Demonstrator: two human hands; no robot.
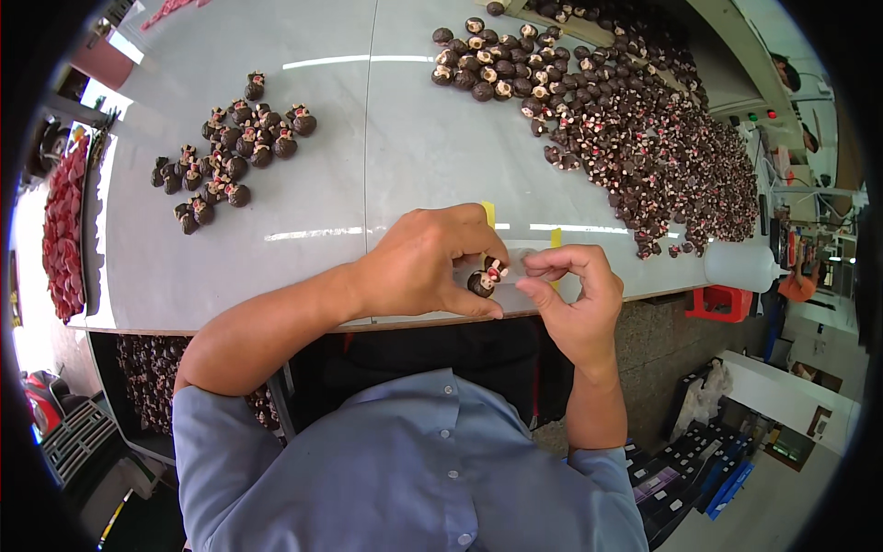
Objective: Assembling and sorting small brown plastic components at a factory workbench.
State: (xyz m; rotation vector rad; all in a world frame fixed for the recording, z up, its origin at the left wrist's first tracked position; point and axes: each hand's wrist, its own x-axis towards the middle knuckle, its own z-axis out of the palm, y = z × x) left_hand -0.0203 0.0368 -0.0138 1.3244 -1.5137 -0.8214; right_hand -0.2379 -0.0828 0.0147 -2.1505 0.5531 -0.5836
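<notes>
Near the table's front edge, my left hand is closed round a small dark-brown figurine with a round head and pale, reddish parts. Close to its right, my right hand has thumb and fingers brought together in a pinch. Whatever lies between those fingertips is too small to make out. Beneath both hands is a pale translucent sheet with yellow tape at its far edge. Part of the figurine is hidden by my left fingers.
Assembled brown figurines form a loose group at the left of the grey table. Round brown heads lie at the back right, beside a large heap of small brown-and-red pieces. A white jug and red stool stand right.
</notes>
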